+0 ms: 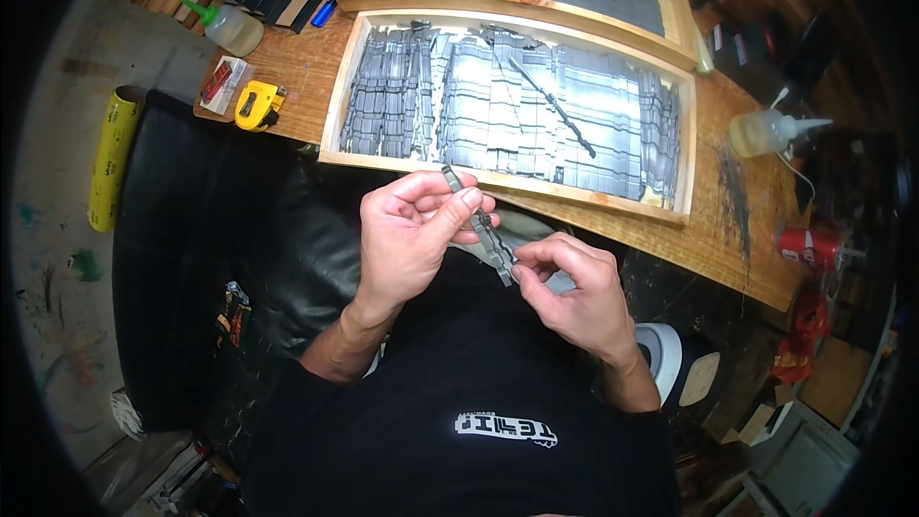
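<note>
**Over the lap: a metal strip held between both hands**

Above your lap, just short of the wooden table, your two hands share one narrow grey metal strip. Your left hand pinches its upper end, thumb and forefinger closed firmly on it and the other fingers curled beneath. Your right hand grips the lower end, fingertips drawn tight around the strip, with nothing else in the palm. Held at both ends, the strip runs at a slant between the hands, which probably keeps it steady and turns its face up toward your eyes.

Directly beyond the hands, a shallow wooden tray lies on the table, filled with rows of similar grey strips; one long thin rod rests loose across them. This supply lies within easy reach. A second tray behind it holds a flat grey sheet.

To your left stand a squeeze bottle with a green cap, a yellow tape measure and a small red-and-white box. To your right are a second squeeze bottle and a red drink can, set well apart from the hands.
</note>
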Action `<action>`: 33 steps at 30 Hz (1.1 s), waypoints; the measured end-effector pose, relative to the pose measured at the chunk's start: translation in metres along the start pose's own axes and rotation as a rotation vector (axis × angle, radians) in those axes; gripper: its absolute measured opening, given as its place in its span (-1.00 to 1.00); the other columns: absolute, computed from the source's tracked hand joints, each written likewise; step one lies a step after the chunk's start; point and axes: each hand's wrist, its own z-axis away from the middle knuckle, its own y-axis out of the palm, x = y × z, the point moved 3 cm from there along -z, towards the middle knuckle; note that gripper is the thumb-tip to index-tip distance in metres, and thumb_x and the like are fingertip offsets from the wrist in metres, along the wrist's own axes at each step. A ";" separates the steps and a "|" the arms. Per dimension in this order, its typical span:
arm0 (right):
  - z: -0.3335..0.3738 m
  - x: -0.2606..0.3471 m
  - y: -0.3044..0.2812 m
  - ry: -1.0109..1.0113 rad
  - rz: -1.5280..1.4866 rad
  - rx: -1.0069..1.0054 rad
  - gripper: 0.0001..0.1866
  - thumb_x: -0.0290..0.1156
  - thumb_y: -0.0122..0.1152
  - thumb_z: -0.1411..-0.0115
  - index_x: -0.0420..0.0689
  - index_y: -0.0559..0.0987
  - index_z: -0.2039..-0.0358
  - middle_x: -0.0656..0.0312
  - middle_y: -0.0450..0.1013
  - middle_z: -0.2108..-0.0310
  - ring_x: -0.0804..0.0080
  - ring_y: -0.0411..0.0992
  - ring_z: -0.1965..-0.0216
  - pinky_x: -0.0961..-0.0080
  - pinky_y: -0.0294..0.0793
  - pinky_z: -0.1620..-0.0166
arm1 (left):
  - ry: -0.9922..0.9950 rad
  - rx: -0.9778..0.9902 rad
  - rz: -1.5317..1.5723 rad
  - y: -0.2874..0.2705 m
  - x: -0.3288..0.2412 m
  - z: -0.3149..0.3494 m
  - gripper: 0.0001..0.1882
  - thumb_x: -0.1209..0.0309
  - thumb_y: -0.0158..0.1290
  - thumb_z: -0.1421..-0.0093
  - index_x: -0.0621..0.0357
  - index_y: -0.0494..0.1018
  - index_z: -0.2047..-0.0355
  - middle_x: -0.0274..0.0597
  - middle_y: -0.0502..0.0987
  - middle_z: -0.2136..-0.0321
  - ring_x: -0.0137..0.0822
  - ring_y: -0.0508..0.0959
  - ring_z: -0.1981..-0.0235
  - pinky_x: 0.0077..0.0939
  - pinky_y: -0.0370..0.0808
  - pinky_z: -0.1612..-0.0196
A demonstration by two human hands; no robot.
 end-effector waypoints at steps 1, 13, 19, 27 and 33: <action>0.000 0.001 0.000 0.023 -0.003 0.001 -0.84 -0.66 0.45 -0.15 -0.34 0.70 0.23 0.11 0.66 0.35 0.47 0.63 0.40 0.58 0.60 0.31 | -0.001 0.009 -0.004 0.000 0.001 0.000 -0.78 0.54 0.19 -0.40 0.40 0.58 0.00 0.02 0.74 0.26 -0.24 0.78 0.29 -0.56 0.76 0.31; 0.001 -0.003 -0.008 0.134 -0.070 0.067 -0.86 -0.59 0.45 -0.20 -0.33 0.71 0.22 0.14 0.65 0.39 0.51 0.58 0.46 0.59 0.57 0.35 | -0.012 0.108 -0.150 -0.005 -0.003 -0.006 -0.75 0.51 0.18 -0.42 0.39 0.57 -0.05 -0.04 0.74 0.28 -0.37 0.76 0.29 -0.64 0.71 0.30; 0.001 0.000 -0.012 0.079 -0.031 0.025 -0.87 -0.59 0.45 -0.22 -0.31 0.70 0.22 0.13 0.65 0.35 0.48 0.60 0.42 0.56 0.58 0.36 | -0.078 0.139 -0.022 -0.012 0.000 -0.010 -0.74 0.47 0.18 -0.43 0.38 0.57 -0.05 0.02 0.74 0.25 -0.28 0.78 0.26 -0.60 0.74 0.28; 0.003 -0.005 -0.003 -0.137 -0.083 0.108 -0.82 -0.58 0.52 -0.15 -0.28 0.71 0.24 0.12 0.66 0.30 0.35 0.66 0.31 0.49 0.62 0.27 | -0.111 0.166 0.177 -0.013 0.009 -0.011 -0.68 0.47 0.14 -0.45 0.45 0.50 -0.11 0.16 0.71 0.16 -0.10 0.78 0.17 -0.43 0.80 0.15; 0.002 0.001 -0.003 -0.208 -0.071 0.213 -0.76 -0.61 0.59 -0.05 -0.25 0.74 0.24 0.09 0.69 0.33 0.29 0.69 0.31 0.49 0.66 0.24 | -0.172 0.169 0.271 -0.011 0.006 -0.009 -0.65 0.51 0.12 -0.45 0.47 0.47 -0.16 0.18 0.70 0.14 -0.05 0.77 0.14 -0.37 0.81 0.11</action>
